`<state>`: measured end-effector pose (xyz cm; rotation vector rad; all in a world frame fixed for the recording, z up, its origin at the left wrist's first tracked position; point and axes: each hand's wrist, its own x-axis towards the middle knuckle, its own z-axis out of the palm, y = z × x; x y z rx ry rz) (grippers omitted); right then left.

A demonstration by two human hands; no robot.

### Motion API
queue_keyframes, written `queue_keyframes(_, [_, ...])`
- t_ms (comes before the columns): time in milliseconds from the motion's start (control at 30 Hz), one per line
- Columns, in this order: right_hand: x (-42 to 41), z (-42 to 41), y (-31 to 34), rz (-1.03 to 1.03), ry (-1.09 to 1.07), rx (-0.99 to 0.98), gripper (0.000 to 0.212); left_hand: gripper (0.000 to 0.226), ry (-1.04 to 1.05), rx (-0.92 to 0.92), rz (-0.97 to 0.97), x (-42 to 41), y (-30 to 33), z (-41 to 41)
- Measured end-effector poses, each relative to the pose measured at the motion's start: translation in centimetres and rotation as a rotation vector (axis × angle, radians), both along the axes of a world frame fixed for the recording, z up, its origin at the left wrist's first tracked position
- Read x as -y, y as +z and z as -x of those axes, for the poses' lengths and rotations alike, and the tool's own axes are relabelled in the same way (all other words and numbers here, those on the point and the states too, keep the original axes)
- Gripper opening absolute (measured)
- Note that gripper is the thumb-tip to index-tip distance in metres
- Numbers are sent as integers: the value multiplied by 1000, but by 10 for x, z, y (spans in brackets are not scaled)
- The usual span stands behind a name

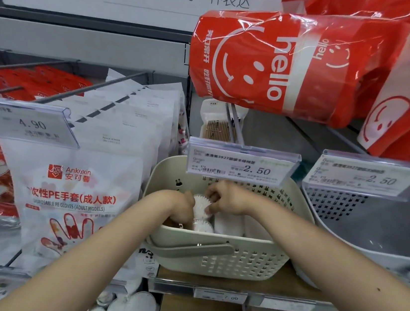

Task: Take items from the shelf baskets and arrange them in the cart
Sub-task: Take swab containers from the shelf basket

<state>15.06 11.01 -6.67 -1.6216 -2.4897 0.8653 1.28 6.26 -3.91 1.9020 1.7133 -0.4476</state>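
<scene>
- Cream perforated plastic basket (211,260) with a grey handle (191,250) folded over its front rim sits on the wooden shelf (247,282); both forearms reach into it.
- Left hand (181,207) is down inside the basket at its left side, fingers curled against a white pleated item, apparently a stack of paper cupcake liners (202,204); how firmly it holds cannot be told, since the fingertips are hidden.
- Right hand (227,197) is over the same stack from the right, thumb and fingers pinching its upper edge.
- Further white pleated stack (202,226) and a white flat pack (228,223) lie in the basket beneath the hands.
- Price tag reading 2.50 (242,164) hangs just above the basket's rear rim; a second 2.50 tag (370,178) hangs over a grey basket (371,229) just beside it on the right.
- Left of the basket hang white packs of disposable PE gloves (73,195), with a 4.90 tag (25,122) above.
- Red "hello" bags (276,63) hang overhead.
- No cart is in view.
</scene>
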Motion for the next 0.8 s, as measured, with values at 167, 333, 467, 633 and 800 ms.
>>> queue_keyframes(167, [-3, -1, 3, 6, -20, -5, 39, 64, 22, 15, -5, -4, -1, 0])
queue_keyframes(333, [-5, 1, 6, 43, 26, 99, 35, 58, 66, 79, 25, -12, -7, 3])
queue_keyframes(467, [-4, -2, 9, 36, 27, 124, 37, 46, 89, 97, 15, -16, -9, 4])
queue_keyframes(633, [0, -4, 16, -4, 43, 147, 30, 30, 282, 256, -40, -19, -11, 7])
queue_keyframes(800, [20, -23, 38, -38, -1, -24, 30, 30, 312, 341, -169, -19, -9, 11])
